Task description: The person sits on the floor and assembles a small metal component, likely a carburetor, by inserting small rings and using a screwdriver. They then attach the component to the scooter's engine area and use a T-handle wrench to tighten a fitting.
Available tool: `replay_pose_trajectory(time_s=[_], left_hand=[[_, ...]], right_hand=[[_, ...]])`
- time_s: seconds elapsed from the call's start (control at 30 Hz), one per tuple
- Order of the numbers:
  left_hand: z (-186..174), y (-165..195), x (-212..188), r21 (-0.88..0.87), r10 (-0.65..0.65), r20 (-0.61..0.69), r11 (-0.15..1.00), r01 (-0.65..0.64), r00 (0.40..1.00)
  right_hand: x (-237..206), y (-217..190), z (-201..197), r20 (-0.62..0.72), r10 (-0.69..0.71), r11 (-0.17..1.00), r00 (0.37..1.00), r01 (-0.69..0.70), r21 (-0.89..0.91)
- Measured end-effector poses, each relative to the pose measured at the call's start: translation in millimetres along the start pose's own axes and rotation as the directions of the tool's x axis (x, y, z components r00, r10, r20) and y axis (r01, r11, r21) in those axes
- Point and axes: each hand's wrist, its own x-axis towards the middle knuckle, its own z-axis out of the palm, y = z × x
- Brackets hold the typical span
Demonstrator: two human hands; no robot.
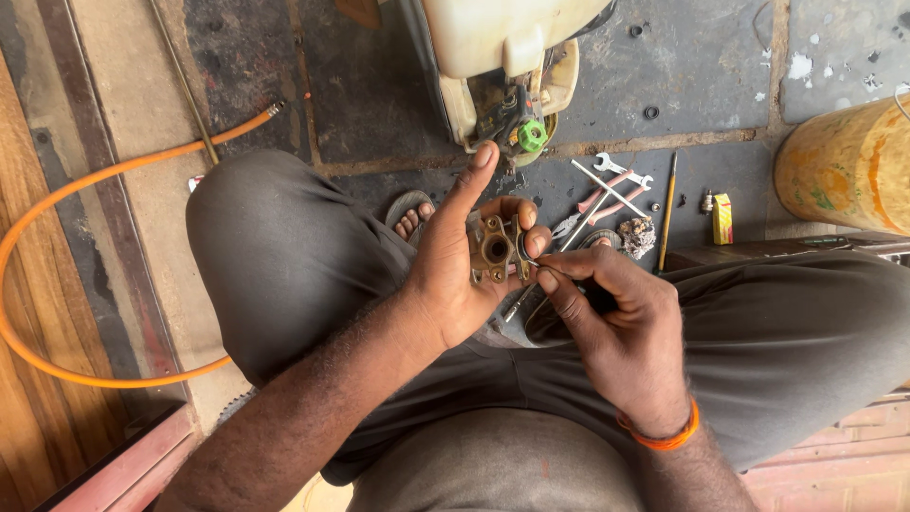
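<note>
Knees up, grey trousers | my left hand (455, 270) clenched on small metal carburettor body (495, 249), held over lap | right hand (616, 332) pinching thin tool (524, 301) at its side | looks rigid, light, greasy; grasp by flange edges.

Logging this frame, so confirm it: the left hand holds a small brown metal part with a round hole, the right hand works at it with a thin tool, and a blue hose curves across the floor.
Not quite. The hose is orange, not blue, as the head view shows. The rest stands: the left hand holds the brown metal part, and the right hand works at it with a thin tool.
</note>
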Motion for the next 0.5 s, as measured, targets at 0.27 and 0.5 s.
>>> replay_pose_trajectory(time_s=[0.27, 0.5], left_hand=[[-0.5, 0.1, 0.5, -0.070, 0.019, -0.081, 0.997, -0.024, 0.997], [0.3, -1.1, 1.1, -0.109, 0.000, -0.020, 0.994, -0.002, 1.000]], right_hand=[[-1.9, 1.9, -7.0, 0.007, -0.022, 0.994, 1.000, 0.021, 0.105], [-2.9, 8.3, -4.5, 0.043, 0.003, 0.991, 0.999, -0.009, 0.136]])
